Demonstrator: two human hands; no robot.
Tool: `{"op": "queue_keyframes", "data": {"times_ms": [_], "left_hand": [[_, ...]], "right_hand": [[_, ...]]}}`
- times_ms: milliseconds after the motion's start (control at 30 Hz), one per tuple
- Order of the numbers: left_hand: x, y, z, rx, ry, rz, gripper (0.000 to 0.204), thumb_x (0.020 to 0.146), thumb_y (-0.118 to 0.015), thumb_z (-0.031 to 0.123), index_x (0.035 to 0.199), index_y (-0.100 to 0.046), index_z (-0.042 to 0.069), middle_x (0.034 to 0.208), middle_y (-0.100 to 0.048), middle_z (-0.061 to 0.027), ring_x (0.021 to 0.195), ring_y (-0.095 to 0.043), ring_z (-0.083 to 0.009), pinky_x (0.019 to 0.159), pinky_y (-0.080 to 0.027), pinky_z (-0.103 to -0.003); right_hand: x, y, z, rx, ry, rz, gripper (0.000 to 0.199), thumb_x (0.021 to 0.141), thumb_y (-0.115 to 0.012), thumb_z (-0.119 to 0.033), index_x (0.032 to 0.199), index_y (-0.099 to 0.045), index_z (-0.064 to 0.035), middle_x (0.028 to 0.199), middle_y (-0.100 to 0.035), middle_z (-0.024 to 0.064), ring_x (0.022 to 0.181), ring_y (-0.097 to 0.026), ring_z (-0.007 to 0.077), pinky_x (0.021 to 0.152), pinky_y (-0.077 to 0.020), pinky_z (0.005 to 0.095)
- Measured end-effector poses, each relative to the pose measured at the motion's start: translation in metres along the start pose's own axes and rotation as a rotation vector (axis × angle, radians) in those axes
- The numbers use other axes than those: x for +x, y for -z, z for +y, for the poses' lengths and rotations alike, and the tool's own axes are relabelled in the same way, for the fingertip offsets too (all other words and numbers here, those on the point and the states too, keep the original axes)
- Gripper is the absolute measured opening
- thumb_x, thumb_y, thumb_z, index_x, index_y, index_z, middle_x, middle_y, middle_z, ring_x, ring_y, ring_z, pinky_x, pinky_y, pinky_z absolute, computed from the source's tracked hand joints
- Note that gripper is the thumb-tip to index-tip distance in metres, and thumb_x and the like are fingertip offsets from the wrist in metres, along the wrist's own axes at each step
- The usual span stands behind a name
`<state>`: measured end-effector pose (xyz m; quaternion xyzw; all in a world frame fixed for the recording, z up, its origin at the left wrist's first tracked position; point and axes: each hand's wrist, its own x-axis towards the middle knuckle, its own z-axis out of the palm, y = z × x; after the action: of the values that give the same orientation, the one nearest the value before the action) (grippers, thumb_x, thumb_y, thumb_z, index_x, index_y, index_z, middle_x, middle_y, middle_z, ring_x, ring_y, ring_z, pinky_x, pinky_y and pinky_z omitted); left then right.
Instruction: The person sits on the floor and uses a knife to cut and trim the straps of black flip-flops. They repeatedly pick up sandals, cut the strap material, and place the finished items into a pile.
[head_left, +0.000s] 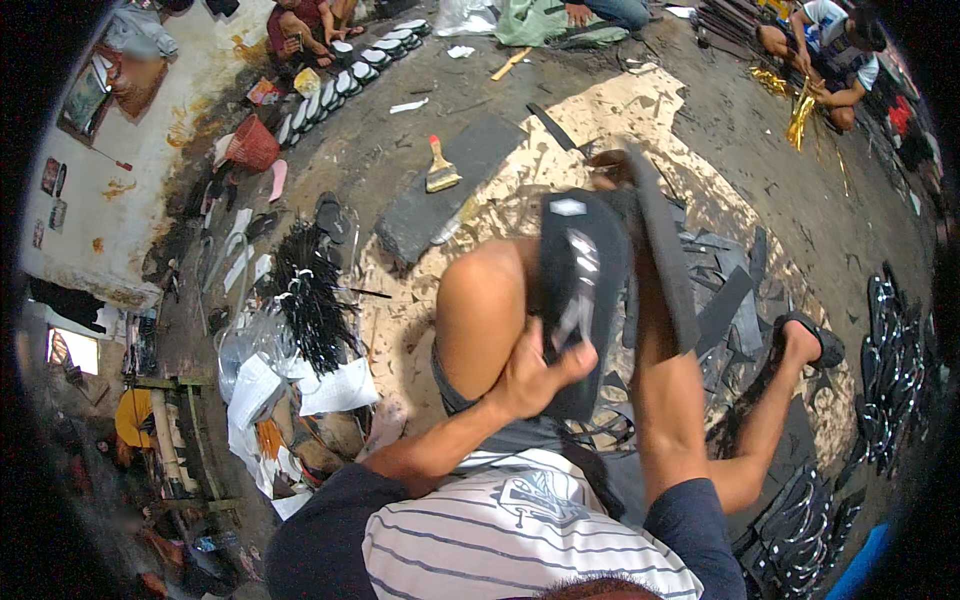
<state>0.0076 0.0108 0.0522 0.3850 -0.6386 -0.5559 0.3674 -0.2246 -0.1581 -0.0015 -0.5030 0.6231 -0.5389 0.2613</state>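
Observation:
In front of my raised left knee, my left hand (545,370) grips a black sandal (600,270) near its lower end. A pale printed pattern runs along its strap, and a small white mark shows at its upper end. My right hand (606,168) is closed on a dark sole-shaped piece (662,255), tilted nearly edge-on just right of the sandal. That piece hides much of my right hand and is blurred by motion. Beneath my hands, dark offcuts (725,300) lie scattered on a pale, stained sheet (640,100).
A paintbrush (440,168) rests on a dark grey sheet (480,150). Black strips (305,290) and papers (340,388) are heaped left. Black sandal straps (885,370) pile up right. Finished sandals (345,85) line the far left, near a red basket (252,145). Other people sit farther off.

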Motion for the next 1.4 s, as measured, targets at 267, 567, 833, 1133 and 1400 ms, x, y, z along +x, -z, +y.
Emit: {"op": "queue_keyframes", "data": {"times_ms": [267, 567, 833, 1133, 1400], "left_hand": [[0.013, -0.016, 0.012, 0.030, 0.039, -0.204, 0.056, 0.090, -0.074, 0.038, 0.127, -0.051, 0.002, 0.107, -0.059, -0.0029, 0.096, -0.054, -0.0119, 0.090, -0.045, -0.030], [0.037, -0.001, 0.036, -0.442, 0.289, -0.043, 0.035, 0.100, -0.062, 0.030, 0.120, -0.056, 0.003, 0.103, -0.066, -0.0051, 0.089, -0.065, -0.0117, 0.079, -0.055, -0.028], [0.015, 0.019, 0.032, -0.391, 0.244, 0.004, 0.045, 0.102, -0.058, 0.027, 0.137, -0.046, 0.002, 0.123, -0.060, -0.0066, 0.110, -0.059, -0.0137, 0.097, -0.048, -0.031], [0.012, 0.021, 0.035, -0.203, 0.171, -0.096, 0.044, 0.096, -0.068, 0.018, 0.132, -0.050, 0.001, 0.123, -0.059, -0.0054, 0.109, -0.056, -0.0124, 0.098, -0.044, -0.029], [0.010, 0.024, 0.052, -0.284, 0.345, -0.339, 0.045, 0.091, -0.075, 0.022, 0.124, -0.051, 0.002, 0.107, -0.063, -0.0023, 0.095, -0.059, -0.0099, 0.087, -0.050, -0.028]], "right_hand": [[-0.155, 0.066, -0.082, 0.397, -0.105, 0.116, 0.034, 0.094, -0.071, -0.029, 0.112, -0.066, -0.0008, 0.076, -0.063, -0.0017, 0.061, -0.049, 0.0025, 0.052, -0.0403, 0.0225], [-0.248, 0.075, -0.116, 0.369, -0.408, -0.120, 0.038, 0.092, -0.073, -0.026, 0.117, -0.061, 0.0004, 0.080, -0.070, 0.0100, 0.069, -0.063, 0.0128, 0.063, -0.0502, 0.0305], [-0.363, 0.055, -0.061, -0.203, -0.168, -0.089, 0.037, 0.078, -0.071, 0.001, 0.114, -0.062, -0.0041, 0.087, -0.063, 0.0158, 0.072, -0.065, 0.0305, 0.064, -0.0511, 0.0355], [-0.236, 0.077, -0.096, -0.365, 0.045, -0.254, 0.036, 0.076, -0.070, -0.002, 0.110, -0.059, -0.0062, 0.088, -0.059, 0.0170, 0.080, -0.062, 0.0409, 0.070, -0.0509, 0.0475], [-0.151, 0.084, -0.107, -0.268, 0.276, -0.595, 0.034, 0.074, -0.072, -0.013, 0.107, -0.066, -0.0032, 0.089, -0.068, 0.0254, 0.085, -0.066, 0.0438, 0.072, -0.0542, 0.0467]]}}
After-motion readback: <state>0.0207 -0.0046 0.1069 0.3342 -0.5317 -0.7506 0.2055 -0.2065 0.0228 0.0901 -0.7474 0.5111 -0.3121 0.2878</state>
